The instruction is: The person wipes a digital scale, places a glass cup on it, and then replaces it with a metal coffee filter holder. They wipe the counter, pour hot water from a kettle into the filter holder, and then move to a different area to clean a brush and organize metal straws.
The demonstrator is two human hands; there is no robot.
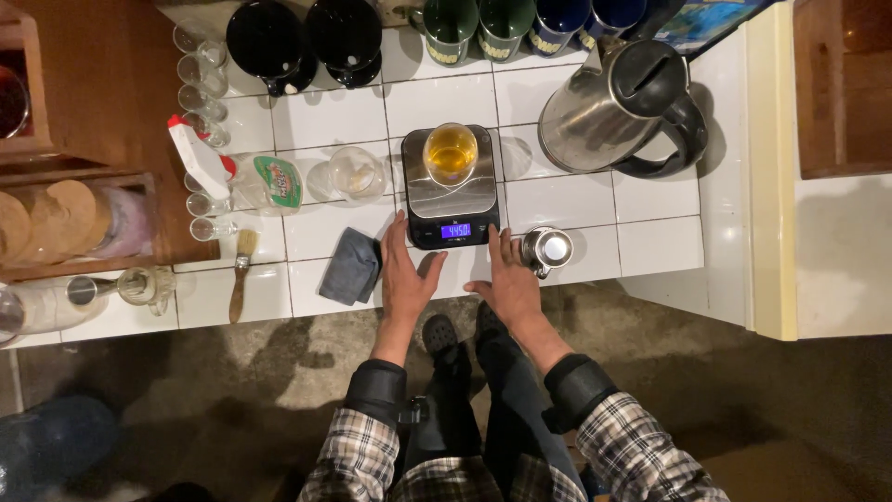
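The kitchen scale (pixel 452 191) sits on the white tiled tabletop (pixel 650 246), its blue display lit, with a glass of amber liquid (pixel 451 151) standing on its platform, so the glass is already placed and being weighed. My left hand (pixel 405 279) lies flat and empty, fingers spread, just beside the scale's front left corner; my right hand (pixel 508 279) is open too, fingertips touching the front right edge, perhaps at a button. A small steel pitcher (pixel 546 249) stands beside it. Further left lies a clear spray bottle (pixel 243 177) with a green label.
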